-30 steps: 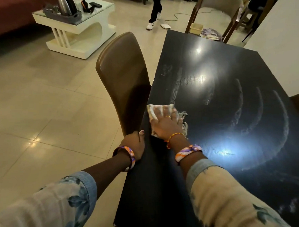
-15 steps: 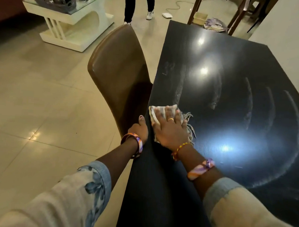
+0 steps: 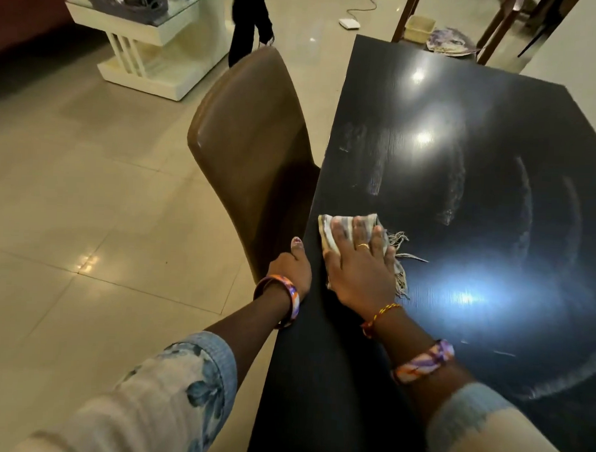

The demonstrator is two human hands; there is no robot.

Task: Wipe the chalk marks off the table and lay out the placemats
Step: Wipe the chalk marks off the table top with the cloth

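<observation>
Black glossy bench (image 3: pixel 477 233): your right hand (image 3: pixel 359 273) presses the striped cloth (image 3: pixel 344 228) flat near its left edge, fingers straight. Your left hand (image 3: pixel 293 270) clenches that edge; chalk marks (image 3: pixel 526 205) arc right.

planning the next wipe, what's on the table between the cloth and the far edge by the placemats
In the head view, chalk smears on the dark table lie between the striped cloth and the far edge; no objects.

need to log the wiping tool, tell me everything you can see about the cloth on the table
The cloth is a small, pale woven rag with faint grey stripes and a loose fringe of threads trailing off its right side. It lies crumpled and flat on the dark table, close to the left edge. The right hand presses on it with spread fingers, covering most of it. Chalk smears lie just beyond it.
</observation>
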